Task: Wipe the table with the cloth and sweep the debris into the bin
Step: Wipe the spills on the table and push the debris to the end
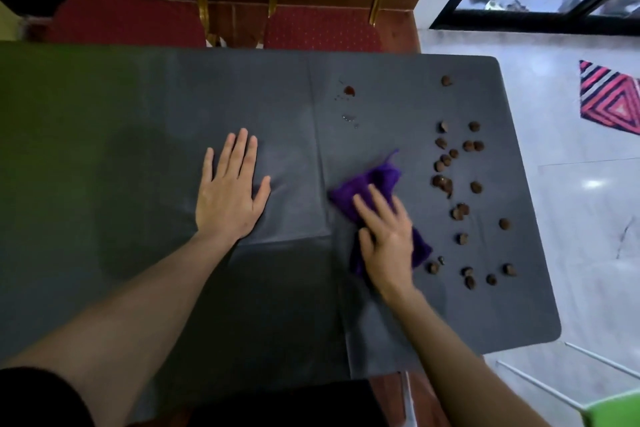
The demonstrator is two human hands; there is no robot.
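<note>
A purple cloth (pixel 372 180) lies crumpled on the dark grey table cover (pixel 138 156), right of centre. My right hand (pixel 386 236) presses flat on the cloth with straight fingers; the hand looks blurred. My left hand (pixel 230 192) rests flat on the cover, fingers spread, a little left of the cloth. Several small brown pieces of debris (pixel 460 180) are scattered along the right side of the table. A reddish stain (pixel 349 91) with small wet drops below it sits beyond the cloth. A green corner (pixel 614 411) at the bottom right may be the bin.
Two red chairs with gold frames (pixel 322 28) stand behind the far table edge. The table's right edge (pixel 530 184) drops to a pale tiled floor. A red-striped mat (pixel 613 97) lies on the floor at the right. White bars (pixel 540 381) run near the front right corner.
</note>
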